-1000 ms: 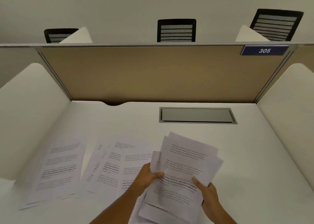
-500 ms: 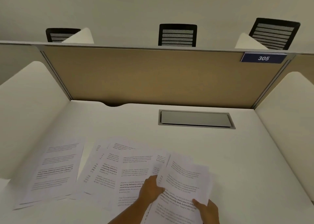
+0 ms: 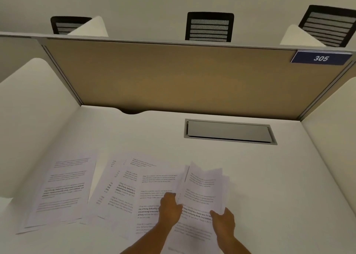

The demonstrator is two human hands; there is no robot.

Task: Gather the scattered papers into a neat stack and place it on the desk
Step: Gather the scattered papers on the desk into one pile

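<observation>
On the white worktop (image 3: 250, 176), both hands grip a ragged bundle of printed sheets (image 3: 204, 188): left hand (image 3: 169, 208) at its left edge, right hand (image 3: 223, 222) at the lower right. Loose papers (image 3: 119, 188) lie alongside; misaligned sheets could slip free or crease when squared.
</observation>
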